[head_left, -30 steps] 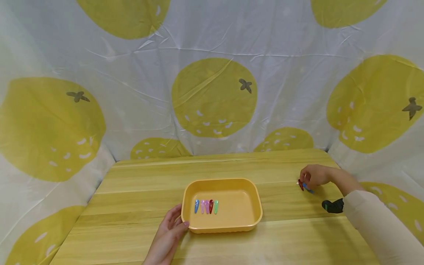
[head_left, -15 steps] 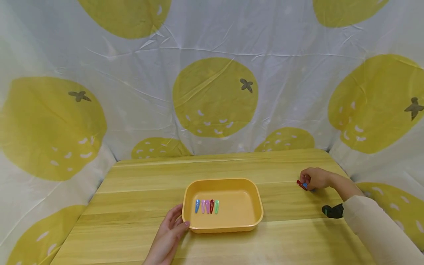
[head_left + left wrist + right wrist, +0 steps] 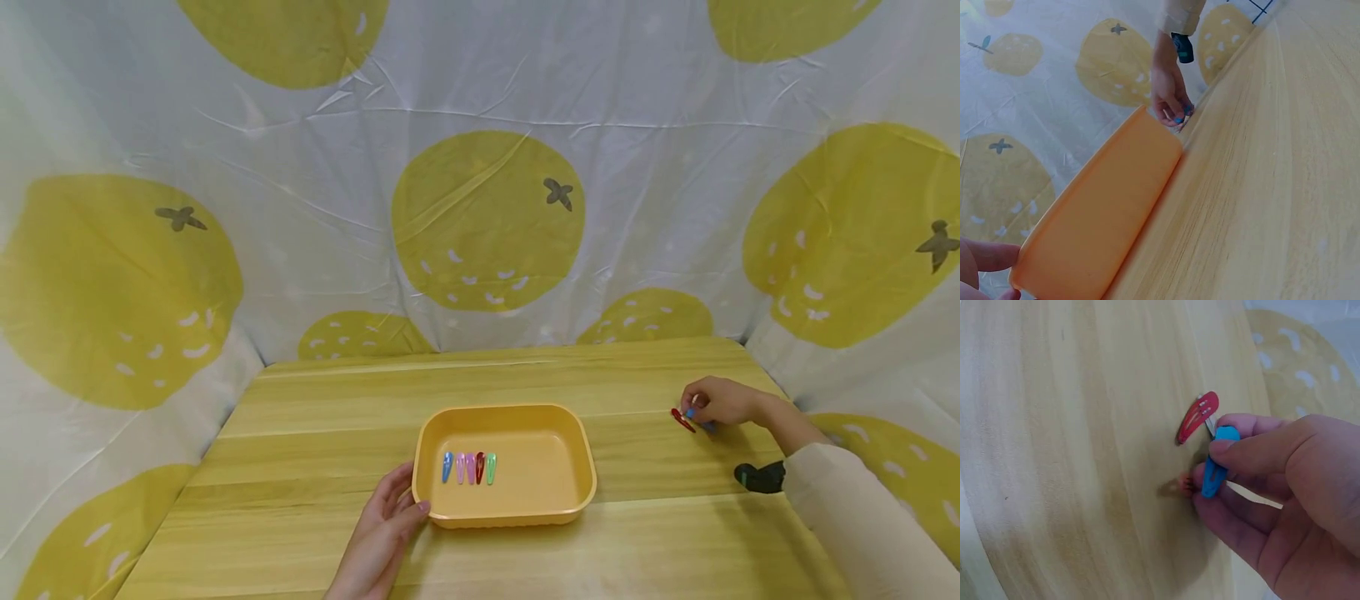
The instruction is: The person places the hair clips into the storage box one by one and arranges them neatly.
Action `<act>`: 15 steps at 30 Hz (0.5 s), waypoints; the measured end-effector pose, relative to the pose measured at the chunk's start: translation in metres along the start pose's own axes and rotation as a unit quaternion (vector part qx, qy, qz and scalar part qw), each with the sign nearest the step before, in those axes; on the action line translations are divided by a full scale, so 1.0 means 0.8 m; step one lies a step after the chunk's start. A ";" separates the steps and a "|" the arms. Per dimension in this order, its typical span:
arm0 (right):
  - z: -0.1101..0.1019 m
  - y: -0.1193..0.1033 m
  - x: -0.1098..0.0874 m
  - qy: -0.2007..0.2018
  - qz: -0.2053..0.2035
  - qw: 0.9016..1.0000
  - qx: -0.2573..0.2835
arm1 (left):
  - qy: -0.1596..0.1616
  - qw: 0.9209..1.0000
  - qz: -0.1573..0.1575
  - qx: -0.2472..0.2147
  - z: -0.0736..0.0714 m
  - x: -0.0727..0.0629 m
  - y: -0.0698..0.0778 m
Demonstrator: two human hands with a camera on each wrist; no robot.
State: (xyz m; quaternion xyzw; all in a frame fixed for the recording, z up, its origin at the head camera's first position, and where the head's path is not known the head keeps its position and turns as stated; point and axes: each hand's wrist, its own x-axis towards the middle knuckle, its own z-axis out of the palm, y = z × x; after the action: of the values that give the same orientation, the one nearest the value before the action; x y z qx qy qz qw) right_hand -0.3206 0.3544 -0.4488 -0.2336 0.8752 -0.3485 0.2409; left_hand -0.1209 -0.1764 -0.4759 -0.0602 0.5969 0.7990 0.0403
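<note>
At the table's right side, my right hand [image 3: 723,402] pinches a blue hair clip [image 3: 1212,478] between thumb and fingers. A red hair clip [image 3: 1199,416] is close beside it; whether the two touch is unclear. Under the fingertips shows a small orange-red piece [image 3: 1185,484], mostly hidden. My left hand [image 3: 384,527] grips the left wall of a yellow plastic tray [image 3: 536,482], thumb on the rim. Inside the tray a row of hair clips lies side by side: a blue clip [image 3: 447,467], two pink clips [image 3: 465,468], a dark red clip [image 3: 480,468] and a green clip [image 3: 491,468].
The wooden table [image 3: 315,442] carries the tray near its middle. A white curtain [image 3: 322,225] with yellow fruit prints encloses the back and sides. A dark strap-like object [image 3: 759,478] sits at the right sleeve.
My right hand has lifted the blue clip's end up between the fingertips and shifted slightly. The red clip beside it has turned. The left hand and tray hold still.
</note>
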 end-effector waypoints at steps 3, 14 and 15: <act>-0.004 -0.005 -0.003 -0.008 0.011 1.000 0.017 | -0.003 1.000 0.002 0.000 0.000 0.000 0.000; -0.019 -0.024 -0.005 -0.019 0.019 0.999 0.024 | -0.004 1.000 0.006 0.003 -0.001 -0.001 0.000; -0.020 -0.026 -0.005 -0.018 0.023 0.999 0.023 | -0.003 1.000 0.006 0.004 0.000 -0.001 0.000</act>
State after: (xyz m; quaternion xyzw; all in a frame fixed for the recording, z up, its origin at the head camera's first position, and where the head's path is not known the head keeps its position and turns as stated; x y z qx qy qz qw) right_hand -0.3216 0.3510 -0.4224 -0.2140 0.8677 -0.3586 0.2698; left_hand -0.1201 -0.1766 -0.4760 -0.0542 0.6000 0.7972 0.0379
